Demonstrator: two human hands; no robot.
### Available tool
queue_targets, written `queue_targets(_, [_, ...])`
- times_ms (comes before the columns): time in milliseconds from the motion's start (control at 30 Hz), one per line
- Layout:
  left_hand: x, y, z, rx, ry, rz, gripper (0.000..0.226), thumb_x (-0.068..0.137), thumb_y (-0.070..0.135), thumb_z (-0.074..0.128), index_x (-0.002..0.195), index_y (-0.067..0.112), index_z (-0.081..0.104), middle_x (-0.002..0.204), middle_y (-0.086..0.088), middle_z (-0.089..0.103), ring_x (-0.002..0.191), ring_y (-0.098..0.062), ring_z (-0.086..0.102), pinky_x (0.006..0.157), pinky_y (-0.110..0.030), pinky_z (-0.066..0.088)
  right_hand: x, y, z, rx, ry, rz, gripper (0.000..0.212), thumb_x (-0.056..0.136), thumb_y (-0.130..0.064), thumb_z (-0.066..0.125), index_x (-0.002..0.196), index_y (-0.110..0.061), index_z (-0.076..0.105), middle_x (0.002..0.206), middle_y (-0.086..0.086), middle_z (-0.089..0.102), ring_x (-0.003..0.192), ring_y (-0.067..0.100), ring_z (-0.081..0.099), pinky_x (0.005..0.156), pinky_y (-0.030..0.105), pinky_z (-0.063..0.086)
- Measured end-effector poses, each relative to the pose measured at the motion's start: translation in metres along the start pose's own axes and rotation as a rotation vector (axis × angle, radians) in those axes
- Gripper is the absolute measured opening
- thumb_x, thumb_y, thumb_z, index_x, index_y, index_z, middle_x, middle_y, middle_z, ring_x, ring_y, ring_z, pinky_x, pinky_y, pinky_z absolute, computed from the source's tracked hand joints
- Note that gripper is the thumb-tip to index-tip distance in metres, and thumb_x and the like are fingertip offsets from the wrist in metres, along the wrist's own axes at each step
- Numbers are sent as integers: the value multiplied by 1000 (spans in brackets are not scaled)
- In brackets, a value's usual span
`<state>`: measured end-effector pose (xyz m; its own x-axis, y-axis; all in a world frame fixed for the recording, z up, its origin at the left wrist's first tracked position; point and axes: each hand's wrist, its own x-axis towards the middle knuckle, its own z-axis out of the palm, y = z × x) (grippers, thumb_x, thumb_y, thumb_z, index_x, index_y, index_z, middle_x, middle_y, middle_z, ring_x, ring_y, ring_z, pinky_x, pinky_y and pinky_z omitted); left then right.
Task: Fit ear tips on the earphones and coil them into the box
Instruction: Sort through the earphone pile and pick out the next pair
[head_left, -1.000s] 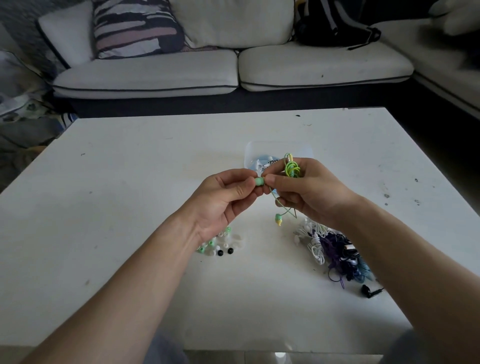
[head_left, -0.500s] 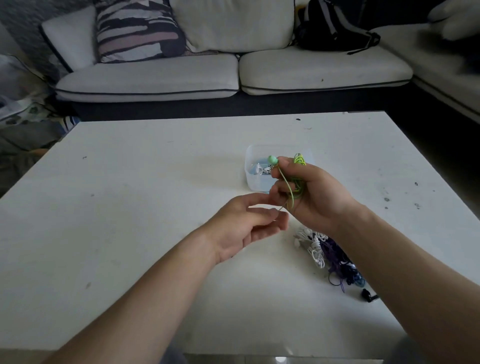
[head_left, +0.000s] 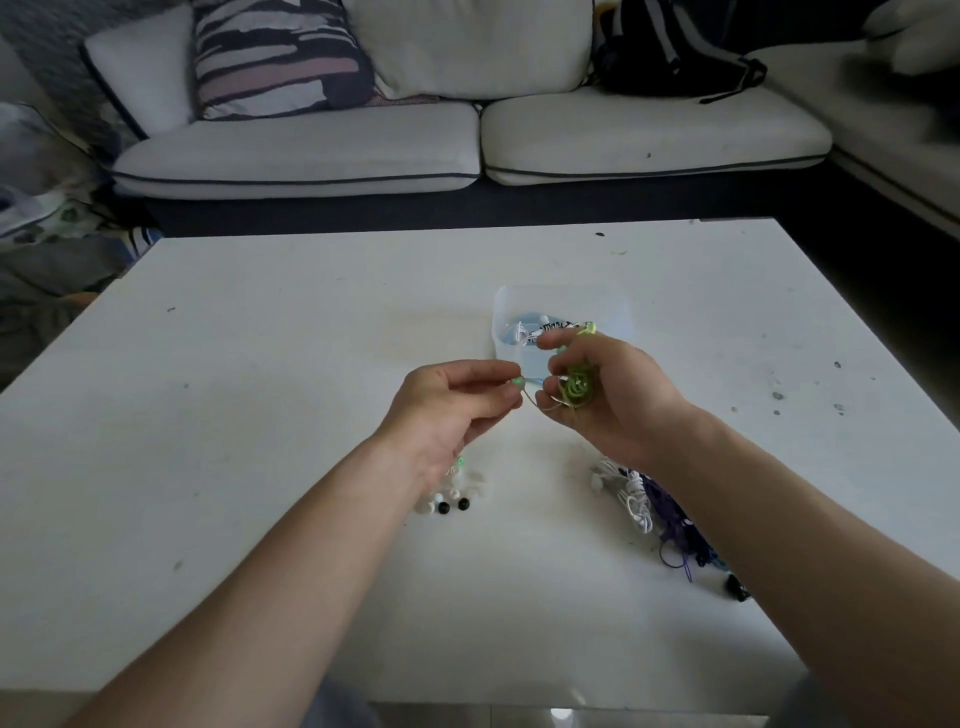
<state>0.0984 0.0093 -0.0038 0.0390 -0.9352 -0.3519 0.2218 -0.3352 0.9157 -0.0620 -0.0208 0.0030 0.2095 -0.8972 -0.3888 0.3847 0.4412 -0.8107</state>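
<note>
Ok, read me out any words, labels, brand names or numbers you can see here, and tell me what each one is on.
No text here can be read.
Marks on the black-and-white item inside the clear plastic box: possibly print, too small and blurred to read.
Green earphones, striped cushion, backpack: no lettering visible.

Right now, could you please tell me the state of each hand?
Left hand: closed, pinching the green earbud.
Right hand: closed, holding the green coil.
</note>
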Motion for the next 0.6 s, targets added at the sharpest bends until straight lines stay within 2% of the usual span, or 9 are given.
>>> queue_targets(100, [1, 2, -4, -4, -4, -20, 22, 83, -12, 66, 92, 6, 74, 85, -9, 76, 80, -16, 73, 73, -18, 57, 0, 6, 5, -143, 44, -32, 2, 94, -2, 58, 93, -3, 58, 79, 9, 51, 62, 18, 51, 67, 32, 56])
queue_targets(200, [1, 2, -5, 61, 2, 12, 20, 84, -10, 67, 91, 7, 75, 85, -10, 76, 82, -18, 74, 73, -18, 57, 1, 11, 5, -314, 67, -70, 3, 93, -3, 60, 91, -5, 60, 83, 12, 58, 64, 18, 52, 69, 31, 54])
queue_targets(367, [5, -1, -7, 122, 85, 88, 14, 81, -6, 74, 86, 7, 73, 78, -9, 75, 72, -18, 73, 67, -18, 57, 2, 16, 5, -391, -30, -88, 10, 88, 4, 66, 91, -5, 69, 74, 10, 59, 63, 17, 55, 64, 27, 51])
queue_targets(500, [11, -4, -10, 129, 53, 72, 9, 82, -3, 73, 86, 5, 73, 81, -14, 75, 75, -20, 74, 71, -21, 58, 4, 20, 1, -456, -9, -104, 12, 84, 7, 69, 89, -3, 70, 74, 14, 60, 65, 20, 56, 63, 30, 48])
queue_targets(567, [17, -8, -18, 273, 49, 104, 7, 85, 2, 73, 88, 8, 74, 81, -11, 76, 74, -16, 73, 70, -22, 58, 6, 21, -1, -461, 25, -91, 13, 83, 6, 72, 90, -4, 71, 78, 16, 61, 66, 21, 55, 62, 30, 45])
queue_targets(600, [22, -11, -24, 472, 67, 157, 8, 85, 5, 74, 86, 12, 75, 79, -5, 76, 70, -12, 72, 67, -22, 57, 6, 20, -2, -447, 41, -86, 13, 83, 6, 72, 91, -4, 71, 80, 17, 62, 65, 21, 54, 61, 28, 45])
